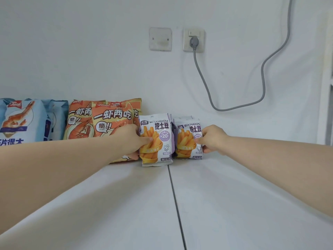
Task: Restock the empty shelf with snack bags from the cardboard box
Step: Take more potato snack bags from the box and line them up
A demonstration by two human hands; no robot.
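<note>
Two small white-and-purple fry snack bags stand upright on the white shelf near the back wall. My left hand pinches the left fry bag by its left edge, thumb on its front. My right hand pinches the right fry bag by its right edge. More bags of the same kind seem to stand behind the right one. Left of them lean orange shrimp snack bags, and further left blue shrimp chip bags. The cardboard box is out of view.
A grey power cord hangs down the white wall from a socket, beside a blank wall plate. A seam splits the shelf surface down the middle. A white upright stands at the far right edge.
</note>
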